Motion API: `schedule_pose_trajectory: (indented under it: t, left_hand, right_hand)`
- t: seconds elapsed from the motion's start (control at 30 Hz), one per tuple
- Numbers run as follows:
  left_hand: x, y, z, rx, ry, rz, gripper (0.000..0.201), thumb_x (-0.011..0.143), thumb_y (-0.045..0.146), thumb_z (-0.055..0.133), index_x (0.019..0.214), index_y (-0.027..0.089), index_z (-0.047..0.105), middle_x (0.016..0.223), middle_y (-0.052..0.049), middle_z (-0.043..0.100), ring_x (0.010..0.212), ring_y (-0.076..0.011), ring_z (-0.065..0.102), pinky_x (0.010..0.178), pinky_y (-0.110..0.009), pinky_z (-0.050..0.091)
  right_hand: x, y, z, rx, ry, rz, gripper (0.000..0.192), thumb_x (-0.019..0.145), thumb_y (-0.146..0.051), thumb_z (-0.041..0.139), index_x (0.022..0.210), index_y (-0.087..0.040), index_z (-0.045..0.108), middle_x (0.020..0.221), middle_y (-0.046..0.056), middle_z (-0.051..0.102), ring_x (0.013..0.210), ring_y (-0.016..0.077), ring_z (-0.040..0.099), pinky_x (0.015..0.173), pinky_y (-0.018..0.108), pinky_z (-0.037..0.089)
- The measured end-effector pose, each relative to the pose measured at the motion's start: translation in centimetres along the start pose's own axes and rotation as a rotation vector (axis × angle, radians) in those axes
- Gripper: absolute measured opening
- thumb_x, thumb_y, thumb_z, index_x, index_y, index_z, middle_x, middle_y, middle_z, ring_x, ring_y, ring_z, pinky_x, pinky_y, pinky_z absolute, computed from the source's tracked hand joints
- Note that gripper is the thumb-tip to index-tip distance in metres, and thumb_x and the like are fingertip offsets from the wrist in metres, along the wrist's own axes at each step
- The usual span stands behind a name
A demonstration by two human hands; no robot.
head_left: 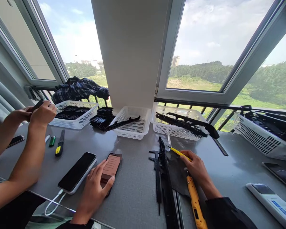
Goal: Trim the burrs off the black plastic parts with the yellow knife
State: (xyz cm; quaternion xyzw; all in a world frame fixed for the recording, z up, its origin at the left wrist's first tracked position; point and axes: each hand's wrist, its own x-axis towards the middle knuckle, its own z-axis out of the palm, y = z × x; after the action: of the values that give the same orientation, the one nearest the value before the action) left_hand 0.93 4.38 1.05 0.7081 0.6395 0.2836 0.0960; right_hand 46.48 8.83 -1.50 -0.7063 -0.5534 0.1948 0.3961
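Yellow pointed tool (180, 153), just one, is pinched between thumb and fingers of the right hand (194, 163), over a dark sheet (177, 173). The left hand (96, 183) is spread across a smartphone (113, 163), fingers and thumb touching it.

Four white perforated baskets (91, 116) stand along the back: the leftmost and rightmost hold black parts too crowded to count, one black part lies across the second, and long black pieces lie over the third. More black parts (102, 117) are stacked between the first two. One long black strip (168, 190) lies beside one black caliper (158, 181), and one orange-handled tool (195, 200) near the right wrist. Apart from these are one phone on a white cable (50, 205), one dark phone-like slab (281, 174) at the right, one black-and-yellow-handled tool (59, 148) and one green cylinder (52, 141). One co-worker (30, 152) at the left holds a dark object.

Blue lettering on a grey-white device (273, 203) and smaller lines on the smartphone's screen cannot be made out.

Behind the grey worktop (133, 171) rise tall windows (200, 41), a pale pillar (133, 54), a curtain (4, 95) and a black railing (181, 101) with plaid cloth (79, 89).
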Motion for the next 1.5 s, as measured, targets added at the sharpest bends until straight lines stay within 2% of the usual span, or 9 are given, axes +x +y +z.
schedule_pose_trajectory:
  t: [0.2,0.5,0.67,1.03,1.37,1.5]
  left_hand:
    - [1.5,-0.1,0.1,-0.022,0.010,0.019,0.060,0.094,0.054,0.056,0.144,0.021,0.060,0.146,-0.011,0.066,0.139,-0.0338,0.058,0.118,-0.056,0.047]
    - [1.1,0.1,-0.2,-0.039,0.010,0.040,0.053,0.096,0.054,0.054,0.139,0.025,0.065,0.146,-0.009,0.067,0.140,-0.0328,0.058,0.119,-0.055,0.047]
    - [0.9,0.2,-0.4,-0.081,-0.013,-0.001,0.053,0.096,0.056,0.055,0.138,0.026,0.066,0.148,-0.010,0.065,0.142,-0.0335,0.056,0.121,-0.058,0.044]
    - [0.9,0.2,-0.6,-0.092,-0.012,0.003,0.049,0.096,0.057,0.055,0.132,0.028,0.072,0.146,-0.007,0.067,0.140,-0.0335,0.058,0.118,-0.056,0.048]
    - [0.8,-0.2,-0.5,-0.102,0.014,0.007,0.048,0.097,0.058,0.053,0.125,0.028,0.077,0.145,-0.007,0.068,0.139,-0.0322,0.060,0.118,-0.053,0.049]
    - [0.7,-0.9,-0.3,-0.130,0.052,0.021,0.046,0.099,0.055,0.050,0.117,0.026,0.080,0.140,-0.008,0.071,0.134,-0.0311,0.064,0.116,-0.051,0.051]
  right_hand:
    - [-0.1,0.2,0.0,0.002,-0.015,-0.012,0.037,0.089,-0.049,0.055,0.107,-0.023,0.075,0.110,0.004,0.079,0.101,0.0243,0.072,0.085,0.034,0.054]
    - [-0.1,-0.2,-0.1,0.009,0.000,-0.007,0.039,0.087,-0.051,0.054,0.105,-0.023,0.075,0.109,0.005,0.079,0.102,0.0256,0.072,0.090,0.037,0.054]
    - [-0.1,-0.4,-0.2,0.012,-0.010,0.010,0.040,0.087,-0.050,0.054,0.106,-0.022,0.075,0.107,0.006,0.079,0.098,0.0251,0.072,0.085,0.035,0.054]
    - [0.0,-0.2,0.0,0.015,-0.004,-0.001,0.038,0.087,-0.048,0.054,0.106,-0.022,0.075,0.107,0.005,0.080,0.096,0.0239,0.072,0.078,0.032,0.053]
    - [0.0,-0.3,0.0,0.013,-0.020,0.008,0.039,0.087,-0.050,0.053,0.107,-0.023,0.074,0.110,0.006,0.079,0.100,0.0249,0.072,0.083,0.033,0.053]
    - [0.0,-0.2,0.0,0.017,-0.016,-0.004,0.038,0.088,-0.049,0.054,0.106,-0.022,0.075,0.108,0.006,0.079,0.099,0.0244,0.072,0.083,0.033,0.054]
